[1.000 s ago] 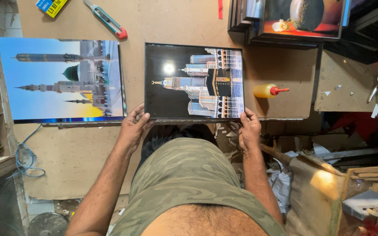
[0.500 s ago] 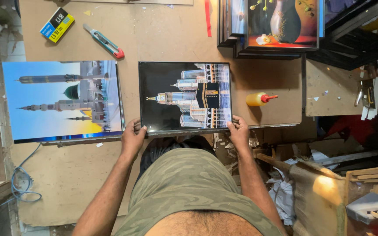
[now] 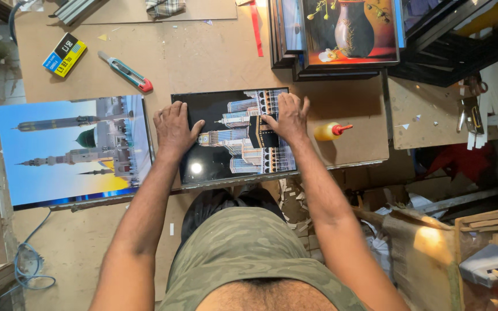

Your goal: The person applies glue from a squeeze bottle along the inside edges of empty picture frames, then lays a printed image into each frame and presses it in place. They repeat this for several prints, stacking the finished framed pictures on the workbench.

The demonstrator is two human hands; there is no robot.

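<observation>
Both hands flat, fingers spread, gripping nothing — left hand [image 3: 174, 128] and right hand [image 3: 288, 117] press the dark glossy night-city print [image 3: 231, 155] on the workbench [image 3: 203, 63], between blue mosque print [image 3: 76, 150] and glue bottle [image 3: 328, 131].

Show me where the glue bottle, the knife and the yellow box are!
glue bottle [image 3: 325, 131], head view, on its yellow body.
knife [image 3: 123, 71], head view, on its teal handle.
yellow box [image 3: 64, 55], head view, on its top face.

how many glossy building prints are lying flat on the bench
2. A dark night-scene print lies under the left hand and right hand; a blue-sky print lies beside it, on the left hand's side. Others may hide in the framed stack.
</observation>
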